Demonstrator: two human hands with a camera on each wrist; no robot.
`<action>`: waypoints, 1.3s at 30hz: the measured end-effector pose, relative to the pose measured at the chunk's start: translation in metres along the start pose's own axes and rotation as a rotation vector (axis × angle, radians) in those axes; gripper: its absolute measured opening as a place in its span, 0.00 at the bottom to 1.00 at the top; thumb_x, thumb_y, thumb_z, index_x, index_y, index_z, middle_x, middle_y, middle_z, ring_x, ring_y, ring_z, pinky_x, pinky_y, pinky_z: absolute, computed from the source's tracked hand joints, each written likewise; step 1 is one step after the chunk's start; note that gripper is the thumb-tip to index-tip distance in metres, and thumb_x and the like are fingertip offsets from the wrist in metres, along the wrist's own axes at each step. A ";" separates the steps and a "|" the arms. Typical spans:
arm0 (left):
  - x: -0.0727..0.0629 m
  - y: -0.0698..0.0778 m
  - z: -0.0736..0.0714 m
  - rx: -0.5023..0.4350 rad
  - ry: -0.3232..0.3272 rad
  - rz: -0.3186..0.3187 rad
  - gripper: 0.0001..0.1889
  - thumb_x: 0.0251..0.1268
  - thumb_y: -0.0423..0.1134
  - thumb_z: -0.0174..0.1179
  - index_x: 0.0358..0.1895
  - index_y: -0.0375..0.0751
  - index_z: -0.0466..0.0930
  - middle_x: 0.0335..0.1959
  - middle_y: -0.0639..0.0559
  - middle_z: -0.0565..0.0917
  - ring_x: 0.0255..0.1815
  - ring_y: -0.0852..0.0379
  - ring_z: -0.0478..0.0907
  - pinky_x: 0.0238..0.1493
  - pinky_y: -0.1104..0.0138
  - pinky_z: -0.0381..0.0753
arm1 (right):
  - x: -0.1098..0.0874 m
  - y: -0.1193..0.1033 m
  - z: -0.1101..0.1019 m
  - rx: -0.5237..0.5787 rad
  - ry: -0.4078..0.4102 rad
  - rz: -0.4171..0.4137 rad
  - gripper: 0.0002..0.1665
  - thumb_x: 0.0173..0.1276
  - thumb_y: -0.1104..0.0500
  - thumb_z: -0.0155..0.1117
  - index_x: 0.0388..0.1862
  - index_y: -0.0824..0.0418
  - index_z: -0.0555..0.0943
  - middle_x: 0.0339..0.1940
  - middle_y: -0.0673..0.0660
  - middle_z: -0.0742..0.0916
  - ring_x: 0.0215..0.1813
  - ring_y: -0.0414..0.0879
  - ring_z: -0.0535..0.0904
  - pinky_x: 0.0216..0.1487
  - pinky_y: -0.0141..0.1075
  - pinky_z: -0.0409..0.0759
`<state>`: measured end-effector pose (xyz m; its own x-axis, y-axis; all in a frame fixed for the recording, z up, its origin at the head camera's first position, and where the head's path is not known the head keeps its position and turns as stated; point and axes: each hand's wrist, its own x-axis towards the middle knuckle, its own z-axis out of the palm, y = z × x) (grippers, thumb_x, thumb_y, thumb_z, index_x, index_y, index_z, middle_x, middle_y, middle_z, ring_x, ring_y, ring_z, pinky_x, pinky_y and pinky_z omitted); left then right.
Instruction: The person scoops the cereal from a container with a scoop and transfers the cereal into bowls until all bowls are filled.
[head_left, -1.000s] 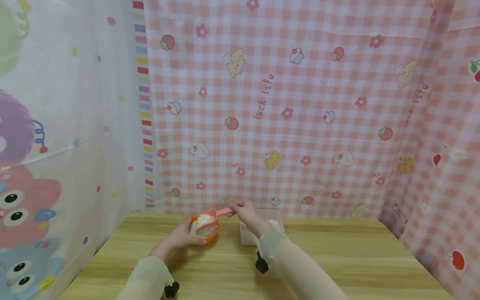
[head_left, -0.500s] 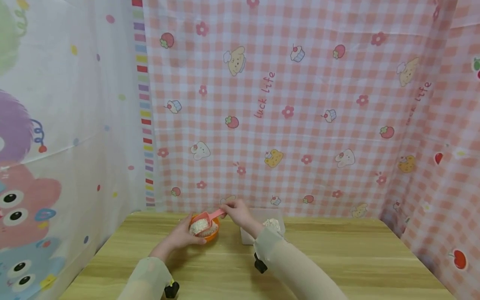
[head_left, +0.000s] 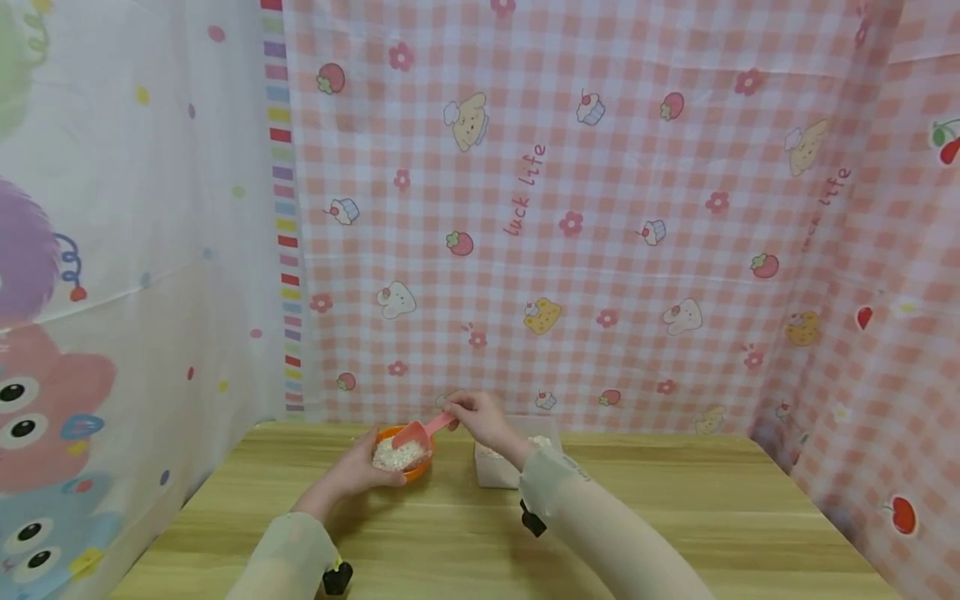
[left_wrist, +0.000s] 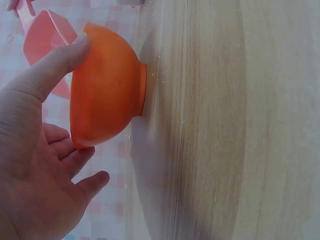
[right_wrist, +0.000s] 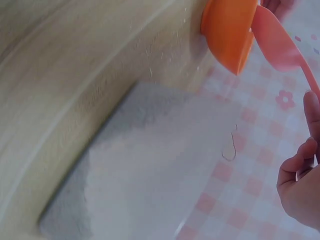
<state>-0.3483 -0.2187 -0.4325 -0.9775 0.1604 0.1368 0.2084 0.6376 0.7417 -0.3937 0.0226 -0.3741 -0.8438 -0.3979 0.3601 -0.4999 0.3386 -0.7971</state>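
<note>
My left hand [head_left: 356,468] grips an orange bowl [left_wrist: 107,87], its thumb over the rim and fingers along the far side. Pale flakes or grains [head_left: 397,456] lie in the bowl. My right hand [head_left: 483,418] pinches the handle of a pink scoop [head_left: 411,435] between thumb and fingers. The scoop's head tips down over the bowl, and bare pink shows on it in the head view. In the left wrist view the bowl's foot sits at the wooden tabletop, with the scoop [left_wrist: 47,35] behind the rim.
A translucent white box [head_left: 497,475] holding similar pale material stands right of the bowl, partly behind my right forearm. Small crumbs dot the wooden table [head_left: 660,508] around the bowl. A checked pink curtain [head_left: 600,275] hangs right behind the table's back edge.
The pink scoop, filled with pale grains earlier, has moved down and tipped into the bowl, and its load no longer shows on it. My left hand keeps its grip on the bowl.
</note>
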 end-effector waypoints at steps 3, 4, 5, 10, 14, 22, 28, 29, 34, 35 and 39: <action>-0.001 0.001 0.000 0.015 0.005 0.010 0.59 0.44 0.43 0.77 0.71 0.18 0.46 0.70 0.22 0.55 0.70 0.28 0.53 0.68 0.40 0.55 | -0.001 -0.003 -0.008 -0.033 -0.008 0.004 0.12 0.73 0.59 0.58 0.43 0.64 0.86 0.28 0.53 0.88 0.30 0.43 0.83 0.38 0.33 0.78; -0.001 0.001 0.001 0.017 0.007 0.008 0.58 0.44 0.43 0.77 0.71 0.18 0.47 0.70 0.22 0.55 0.70 0.28 0.54 0.68 0.40 0.55 | -0.001 -0.003 -0.010 -0.043 -0.015 0.008 0.13 0.74 0.59 0.57 0.44 0.64 0.86 0.27 0.53 0.88 0.30 0.43 0.82 0.37 0.32 0.77; -0.001 0.002 0.001 0.020 0.008 0.008 0.58 0.44 0.42 0.77 0.71 0.17 0.47 0.70 0.21 0.55 0.70 0.28 0.54 0.68 0.40 0.55 | -0.002 -0.004 -0.013 -0.043 -0.024 0.012 0.13 0.74 0.59 0.57 0.45 0.65 0.86 0.27 0.55 0.88 0.30 0.42 0.82 0.33 0.31 0.75; -0.001 0.002 0.001 0.018 0.007 0.004 0.59 0.45 0.43 0.77 0.72 0.18 0.45 0.71 0.22 0.54 0.71 0.28 0.52 0.68 0.40 0.54 | -0.002 -0.003 -0.024 -0.046 -0.047 0.019 0.16 0.75 0.60 0.54 0.49 0.69 0.83 0.31 0.61 0.87 0.25 0.40 0.76 0.25 0.30 0.69; -0.001 0.001 0.000 0.020 0.008 0.022 0.60 0.44 0.43 0.77 0.72 0.18 0.44 0.70 0.21 0.54 0.71 0.28 0.52 0.69 0.41 0.53 | -0.002 -0.002 -0.028 -0.101 -0.022 -0.012 0.15 0.75 0.60 0.55 0.48 0.68 0.84 0.30 0.59 0.87 0.31 0.43 0.80 0.33 0.31 0.77; 0.000 0.000 0.002 -0.004 0.003 0.035 0.61 0.44 0.43 0.77 0.72 0.17 0.43 0.71 0.21 0.53 0.71 0.28 0.52 0.69 0.41 0.53 | 0.002 0.002 -0.033 -0.161 0.024 -0.076 0.13 0.75 0.60 0.56 0.43 0.65 0.86 0.27 0.59 0.87 0.33 0.53 0.83 0.33 0.34 0.79; 0.002 0.004 -0.004 -0.010 -0.007 0.031 0.60 0.45 0.43 0.77 0.72 0.17 0.42 0.71 0.21 0.51 0.71 0.28 0.51 0.69 0.41 0.52 | 0.004 0.003 -0.038 -0.145 0.063 -0.089 0.14 0.75 0.59 0.56 0.44 0.65 0.86 0.28 0.57 0.87 0.35 0.55 0.84 0.33 0.34 0.79; 0.002 0.005 -0.005 -0.014 -0.007 0.028 0.60 0.45 0.43 0.76 0.72 0.18 0.42 0.71 0.21 0.50 0.72 0.28 0.50 0.69 0.41 0.51 | 0.004 0.004 -0.040 -0.133 0.073 -0.089 0.14 0.74 0.60 0.56 0.44 0.66 0.86 0.28 0.57 0.87 0.35 0.55 0.84 0.33 0.33 0.79; 0.007 0.009 -0.007 -0.025 0.010 0.017 0.60 0.50 0.49 0.74 0.74 0.24 0.40 0.74 0.26 0.46 0.73 0.30 0.46 0.70 0.42 0.50 | 0.001 0.008 -0.049 -0.036 0.130 -0.047 0.14 0.74 0.61 0.57 0.44 0.70 0.85 0.28 0.59 0.87 0.33 0.52 0.83 0.27 0.31 0.71; 0.008 0.012 -0.007 -0.024 0.012 0.017 0.60 0.52 0.50 0.73 0.75 0.25 0.39 0.75 0.27 0.46 0.74 0.31 0.45 0.70 0.42 0.50 | 0.000 0.008 -0.052 -0.026 0.146 -0.027 0.14 0.74 0.60 0.57 0.44 0.69 0.85 0.28 0.58 0.87 0.30 0.50 0.82 0.25 0.31 0.69; 0.013 0.024 -0.005 -0.005 0.027 0.014 0.58 0.54 0.55 0.70 0.76 0.30 0.41 0.76 0.30 0.47 0.74 0.32 0.47 0.69 0.41 0.52 | -0.002 0.007 -0.066 0.020 0.195 0.051 0.15 0.74 0.58 0.58 0.46 0.67 0.85 0.26 0.54 0.87 0.30 0.42 0.80 0.30 0.30 0.69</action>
<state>-0.3558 -0.2054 -0.4094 -0.9750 0.1489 0.1649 0.2221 0.6319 0.7425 -0.4080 0.0817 -0.3485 -0.8909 -0.2076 0.4040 -0.4528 0.3369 -0.8255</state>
